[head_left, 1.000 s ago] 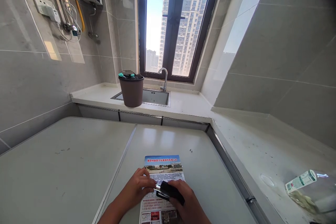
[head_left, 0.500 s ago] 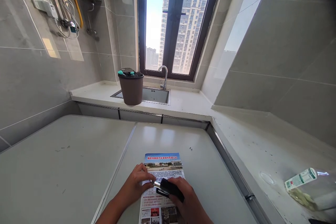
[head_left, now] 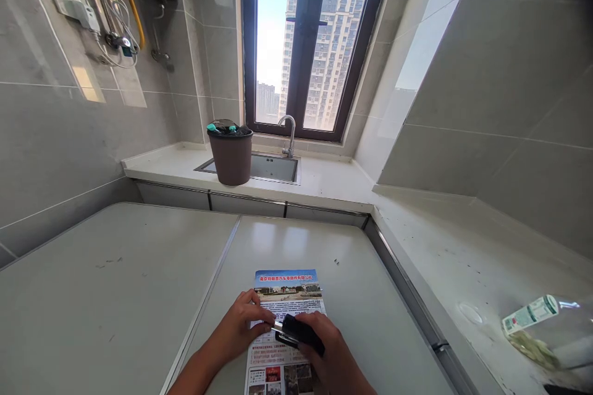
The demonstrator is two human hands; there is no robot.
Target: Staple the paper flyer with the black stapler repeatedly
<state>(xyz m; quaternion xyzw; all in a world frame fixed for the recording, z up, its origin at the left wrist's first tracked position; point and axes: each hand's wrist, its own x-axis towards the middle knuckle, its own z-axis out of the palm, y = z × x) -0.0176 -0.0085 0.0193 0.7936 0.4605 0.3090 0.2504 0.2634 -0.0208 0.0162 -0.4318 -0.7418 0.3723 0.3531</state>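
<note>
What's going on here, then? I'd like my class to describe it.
A person holds a black stapler in the right hand, over a printed leaflet lying on the table. The left hand is at the stapler's silver metal end; exactly what it grips is too small to tell. Beyond, a brown bucket stands by the sink.

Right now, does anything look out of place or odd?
The brown bin looks oddly placed: it stands at the front of the sink, hiding part of it, an unusual spot for a bin. Tiny bits also lie on the table right of the flyer, too small to identify.
</note>
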